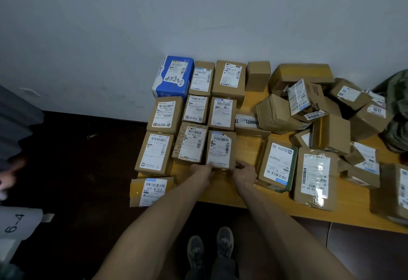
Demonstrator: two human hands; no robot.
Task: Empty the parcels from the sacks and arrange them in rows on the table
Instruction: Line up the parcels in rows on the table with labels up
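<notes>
The wooden table [273, 200] bears labelled parcels [196, 147] in rows (one blue [173, 76]) beside a jumbled heap [309, 103] of boxes.

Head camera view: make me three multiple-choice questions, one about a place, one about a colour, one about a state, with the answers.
1. Where is the jumbled heap of parcels?
A. on the right part of the table
B. on the floor
C. at the table's left edge

2. What colour is the parcel marked 3490?
A. brown
B. blue and white
C. green

3. How is the parcel between the hands?
A. lifted in the air
B. torn open
C. lying label up, left hand and right hand holding its near end

Answers:
1 A, the untidy boxes lie right of the neat rows.
2 B, its wrap is blue with white.
3 C, it rests in the row with its label showing.
</notes>
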